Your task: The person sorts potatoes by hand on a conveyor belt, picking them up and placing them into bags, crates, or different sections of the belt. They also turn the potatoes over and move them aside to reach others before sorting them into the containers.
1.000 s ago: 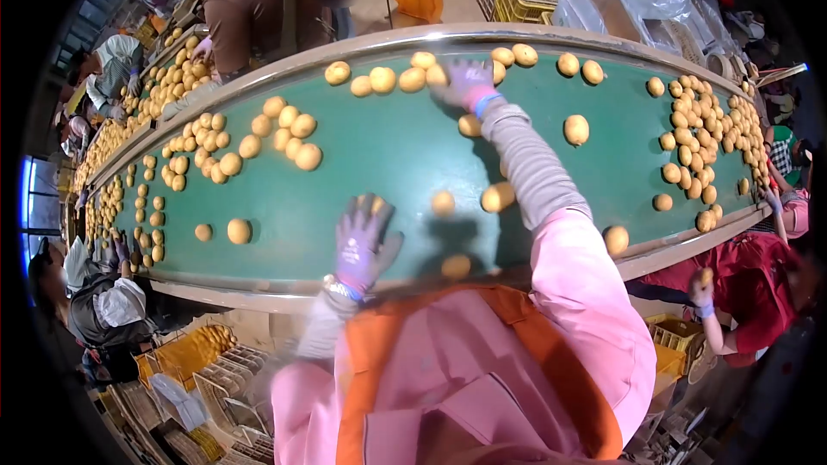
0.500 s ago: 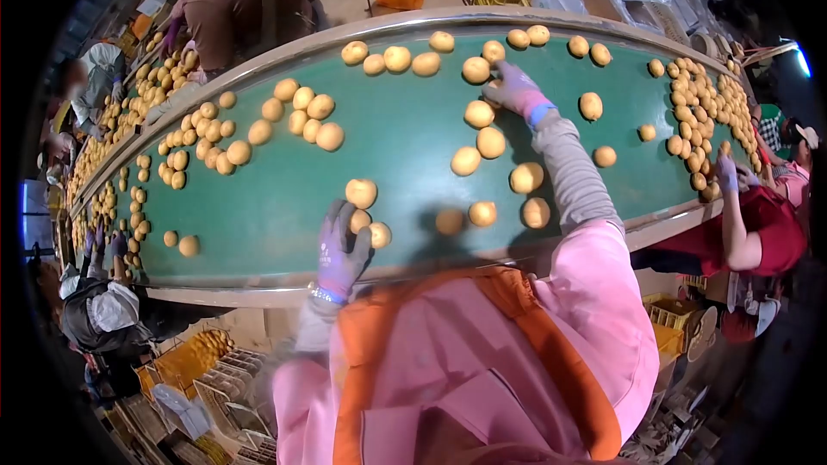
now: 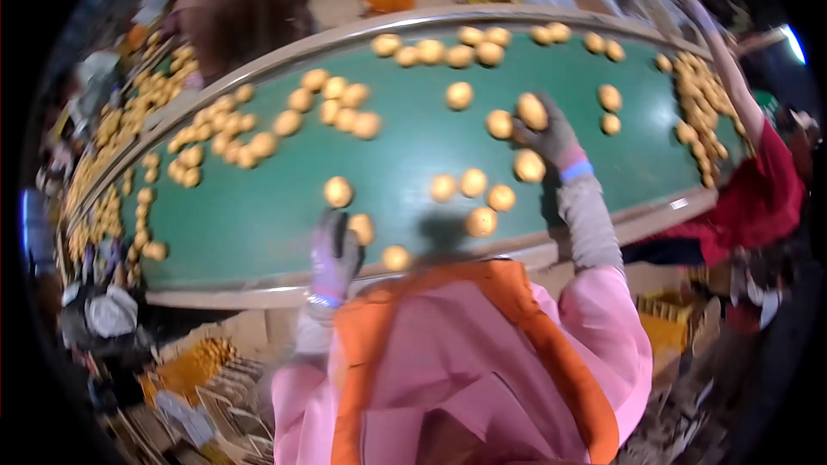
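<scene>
In a purple-and-grey glove, my right hand (image 3: pixel 556 139) is closed around a potato (image 3: pixel 531 111) over the green conveyor belt (image 3: pixel 405 151). Another potato (image 3: pixel 500 124) lies just left of its fingers, and one more (image 3: pixel 529 165) sits below them. My left hand (image 3: pixel 334 258), gloved the same way and slightly blurred, rests low over the belt near its front edge with fingers stretched out. Beside its thumb is a potato (image 3: pixel 360 229); a second potato (image 3: pixel 338 191) lies just beyond the fingertips.
Several potatoes (image 3: pixel 431 52) line the belt's far side, with dense clusters left (image 3: pixel 228 129) and right (image 3: pixel 702 99). A co-worker in red (image 3: pixel 758 198) reaches across at the right. Another person in brown (image 3: pixel 228 21) stands beyond the far rail (image 3: pixel 345 34). Crates (image 3: pixel 233 396) stand below.
My right hand has drawn back toward me and now holds a potato. My left hand has shifted slightly down. Potatoes have changed places on the belt. The co-worker in red has raised an arm.
</scene>
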`<state>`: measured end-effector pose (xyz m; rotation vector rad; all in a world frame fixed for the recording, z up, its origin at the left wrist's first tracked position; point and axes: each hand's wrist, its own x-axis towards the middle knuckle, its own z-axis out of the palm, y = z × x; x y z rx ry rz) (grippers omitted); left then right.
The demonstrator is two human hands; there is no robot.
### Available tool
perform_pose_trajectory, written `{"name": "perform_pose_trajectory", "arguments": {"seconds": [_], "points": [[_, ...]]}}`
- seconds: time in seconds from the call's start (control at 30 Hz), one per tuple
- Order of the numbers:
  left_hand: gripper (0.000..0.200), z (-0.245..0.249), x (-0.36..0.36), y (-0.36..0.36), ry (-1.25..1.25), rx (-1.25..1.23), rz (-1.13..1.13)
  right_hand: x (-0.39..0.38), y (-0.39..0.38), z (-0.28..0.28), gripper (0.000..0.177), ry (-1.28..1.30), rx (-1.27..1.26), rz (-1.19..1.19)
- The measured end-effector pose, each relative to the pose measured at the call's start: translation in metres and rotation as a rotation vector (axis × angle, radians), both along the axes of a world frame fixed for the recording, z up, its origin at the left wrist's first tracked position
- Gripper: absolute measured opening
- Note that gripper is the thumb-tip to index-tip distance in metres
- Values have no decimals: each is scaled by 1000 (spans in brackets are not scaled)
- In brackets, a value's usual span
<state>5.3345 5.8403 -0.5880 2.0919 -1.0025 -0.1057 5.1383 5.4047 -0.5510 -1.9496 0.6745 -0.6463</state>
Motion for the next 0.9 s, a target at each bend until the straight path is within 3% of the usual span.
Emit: {"name": "perform_pose_trajectory", "arguments": {"seconds": [0.07, 0.1, 0.13, 0.2, 0.3, 0.4, 0.43, 0.47, 0.63, 0.73, 0.8, 0.87, 0.9], "points": [[40, 13, 8, 6, 81, -25, 4, 18, -23, -8, 43, -400, 1547, 287], [42, 14, 14, 12, 113, -17, 24, 32, -15, -15, 43, -391, 1546, 306], [43, 14, 18, 17, 155, -9, 30, 36, 1, -26, 44, -416, 1299, 129], [42, 5, 24, 21, 157, -42, 82, 38, 17, -18, 38, -517, 1424, 119], [43, 6, 35, 37, 177, -16, 66, 55, 48, -44, 52, -305, 790, 112], [42, 2, 47, 48, 122, -7, 39, 80, 118, 11, 64, -27, 253, 188], [41, 0, 51, 53, 143, -52, 37, 81, 143, 25, 64, -13, 262, 218], [40, -2, 54, 56, 163, -97, 39, 84, 149, 2, 67, -123, 418, 357], [37, -16, 74, 76, 170, -187, 6, 102, 188, -3, 58, -14, 572, 471], [37, -21, 84, 91, 186, -165, 50, 117, 201, 16, 47, 26, 374, 340], [37, -3, 90, 97, 201, -107, 41, 127, 206, 21, 40, -85, -25, 201], [38, 1, 97, 108, 208, -60, 38, 143, 209, 29, 39, -563, 1358, 33], [38, -3, 101, 111, 254, -113, 37, 148, 213, 36, 39, -465, 1332, -51]]}}
